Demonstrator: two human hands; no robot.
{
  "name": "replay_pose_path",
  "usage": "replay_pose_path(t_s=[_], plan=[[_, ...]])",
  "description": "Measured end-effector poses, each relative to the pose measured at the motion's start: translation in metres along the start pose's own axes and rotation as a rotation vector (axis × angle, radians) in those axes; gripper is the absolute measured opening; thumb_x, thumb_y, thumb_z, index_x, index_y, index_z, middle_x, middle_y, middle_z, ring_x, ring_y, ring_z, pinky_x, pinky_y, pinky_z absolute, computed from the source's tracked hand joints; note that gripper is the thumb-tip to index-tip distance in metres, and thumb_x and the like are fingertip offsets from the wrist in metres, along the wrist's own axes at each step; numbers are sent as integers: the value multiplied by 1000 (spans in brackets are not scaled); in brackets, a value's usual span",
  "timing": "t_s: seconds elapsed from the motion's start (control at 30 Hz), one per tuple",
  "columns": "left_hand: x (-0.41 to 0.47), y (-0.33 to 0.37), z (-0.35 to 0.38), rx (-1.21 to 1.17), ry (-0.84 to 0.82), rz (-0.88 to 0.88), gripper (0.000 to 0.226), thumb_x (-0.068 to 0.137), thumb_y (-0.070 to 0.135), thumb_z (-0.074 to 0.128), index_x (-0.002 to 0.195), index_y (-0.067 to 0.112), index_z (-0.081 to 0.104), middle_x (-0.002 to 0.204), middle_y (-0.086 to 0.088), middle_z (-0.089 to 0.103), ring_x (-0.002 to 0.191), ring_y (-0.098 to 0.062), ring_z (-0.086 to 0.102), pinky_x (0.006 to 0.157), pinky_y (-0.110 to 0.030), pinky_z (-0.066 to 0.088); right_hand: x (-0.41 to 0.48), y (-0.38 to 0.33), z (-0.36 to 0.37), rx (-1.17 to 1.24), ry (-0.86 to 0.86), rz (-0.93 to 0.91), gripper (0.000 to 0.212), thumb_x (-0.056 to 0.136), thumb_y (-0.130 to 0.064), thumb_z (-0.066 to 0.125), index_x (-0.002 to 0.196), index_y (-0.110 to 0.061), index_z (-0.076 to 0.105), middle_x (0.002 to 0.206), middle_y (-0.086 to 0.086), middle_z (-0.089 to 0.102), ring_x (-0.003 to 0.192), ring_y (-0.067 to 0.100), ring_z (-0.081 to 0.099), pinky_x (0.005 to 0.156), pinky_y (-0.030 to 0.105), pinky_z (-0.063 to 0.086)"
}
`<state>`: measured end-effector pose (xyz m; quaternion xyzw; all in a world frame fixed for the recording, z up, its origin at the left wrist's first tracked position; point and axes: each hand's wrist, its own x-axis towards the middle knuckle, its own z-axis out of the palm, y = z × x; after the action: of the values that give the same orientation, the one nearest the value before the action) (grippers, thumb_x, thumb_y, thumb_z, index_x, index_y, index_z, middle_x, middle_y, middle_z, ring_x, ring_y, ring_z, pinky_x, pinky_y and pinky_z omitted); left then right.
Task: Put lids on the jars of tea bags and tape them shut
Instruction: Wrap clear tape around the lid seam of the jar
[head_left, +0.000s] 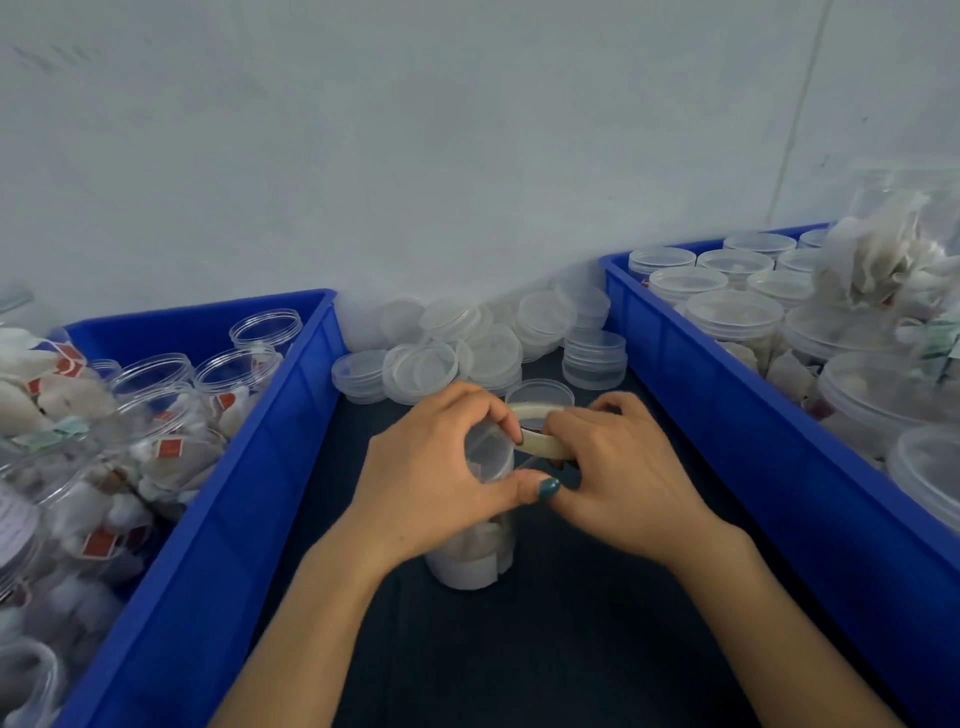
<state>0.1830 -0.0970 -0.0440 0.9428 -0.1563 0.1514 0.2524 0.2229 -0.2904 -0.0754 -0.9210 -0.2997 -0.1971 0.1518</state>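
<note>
A clear jar of tea bags (475, 558) stands on the dark table between two blue bins, with a clear lid (488, 447) on its top. My left hand (431, 473) grips the jar around its upper part, thumb across the front. My right hand (618, 478) holds a roll of clear tape (543, 441) right beside the lid, fingers curled through and round the roll. Whether tape is stuck to the jar is hard to tell.
A pile of loose clear lids (467, 343) lies at the back by the wall. The left blue bin (218, 499) holds open jars of tea bags. The right blue bin (727, 415) holds lidded jars and a bag of tea bags (893, 254).
</note>
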Motion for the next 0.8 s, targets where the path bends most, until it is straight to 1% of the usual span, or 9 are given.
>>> replay_pose_path(t_s=[0.1, 0.2, 0.3, 0.37, 0.47, 0.6, 0.7, 0.73, 0.8], plan=[[2, -8, -5, -101, -32, 6, 44, 66, 75, 72, 97, 46, 61, 113, 25, 57, 105, 2, 55, 86, -33, 51, 0, 3, -1, 71, -102, -46, 45, 85, -66, 24, 82, -27, 47, 62, -12, 51, 60, 7, 48, 98, 30, 34], [0, -17, -12, -189, -58, -4, 39, 73, 54, 81, 106, 45, 62, 118, 25, 60, 114, -1, 56, 96, -40, 50, -1, 13, -6, 194, -99, -46, 49, 89, -72, 22, 88, -32, 50, 69, -13, 56, 72, 3, 50, 96, 30, 29], [-1, -20, -15, -190, -92, -4, 61, 71, 45, 82, 124, 48, 53, 125, 29, 58, 122, 2, 53, 102, -38, 48, -2, 17, -9, 127, 14, -19, 49, 88, -73, 25, 90, -35, 56, 79, -17, 57, 80, 2, 48, 91, 32, 26], [-2, -18, -15, -168, -112, 32, 77, 69, 49, 78, 137, 49, 44, 136, 32, 48, 129, 5, 46, 107, -35, 46, -3, 13, -6, 31, 113, -30, 48, 90, -69, 31, 88, -33, 63, 82, -19, 56, 81, 3, 49, 86, 35, 26], [-2, -17, -16, -160, -115, 107, 95, 70, 43, 81, 151, 44, 31, 158, 33, 19, 145, 4, 27, 114, -35, 38, -3, 7, -2, -33, 193, 3, 44, 91, -63, 39, 85, -29, 66, 83, -17, 52, 84, 10, 49, 80, 33, 18], [-1, -18, -17, -182, -133, 158, 100, 71, 28, 85, 153, 40, 30, 163, 29, 7, 147, 5, 21, 111, -26, 38, -1, -1, 5, -26, 229, 30, 29, 89, -54, 54, 81, -27, 62, 84, -17, 48, 84, 12, 51, 80, 32, 16], [-1, -19, -19, -120, -170, 114, 105, 69, 38, 82, 154, 46, 20, 160, 31, -2, 148, 5, 13, 113, -27, 32, -1, -6, 9, 10, 242, 30, 26, 89, -51, 54, 79, -27, 59, 84, -18, 45, 83, 10, 49, 79, 33, 18], [-2, -19, -19, -77, -179, 75, 106, 68, 47, 78, 154, 48, 16, 158, 30, -1, 147, 2, 14, 113, -30, 33, -1, -6, 10, 20, 243, 32, 27, 89, -52, 53, 79, -27, 59, 84, -18, 46, 83, 9, 48, 79, 34, 18], [-3, -18, -18, 44, -180, -42, 104, 64, 67, 67, 151, 46, 14, 151, 21, 13, 140, -4, 22, 113, -34, 36, -1, -6, 9, 20, 251, 45, 30, 89, -55, 50, 80, -28, 58, 83, -17, 47, 83, 9, 47, 79, 34, 19]])
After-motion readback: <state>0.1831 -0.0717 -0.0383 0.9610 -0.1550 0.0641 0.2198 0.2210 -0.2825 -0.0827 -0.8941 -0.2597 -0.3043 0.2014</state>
